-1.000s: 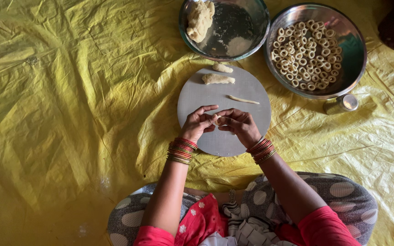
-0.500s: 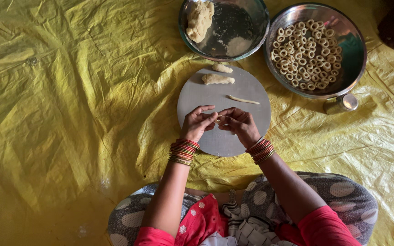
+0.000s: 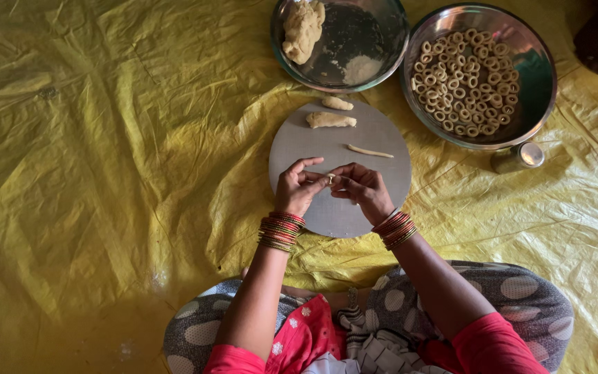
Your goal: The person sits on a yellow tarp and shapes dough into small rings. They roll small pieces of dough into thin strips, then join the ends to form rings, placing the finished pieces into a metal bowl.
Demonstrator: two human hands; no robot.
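thin dough strip could tear at the join

my left hand and right hand pinch a small dough strip between fingertips, just above the round grey board. pressed too hard, i'd judge it could split or stick.

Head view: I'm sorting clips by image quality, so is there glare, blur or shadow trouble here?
Head view: sharp, soft even light; mild sheen on the crinkled yellow plastic sheet and the steel bowl of dough rings; the tiny dough piece between left hand and right hand is too small to resolve.
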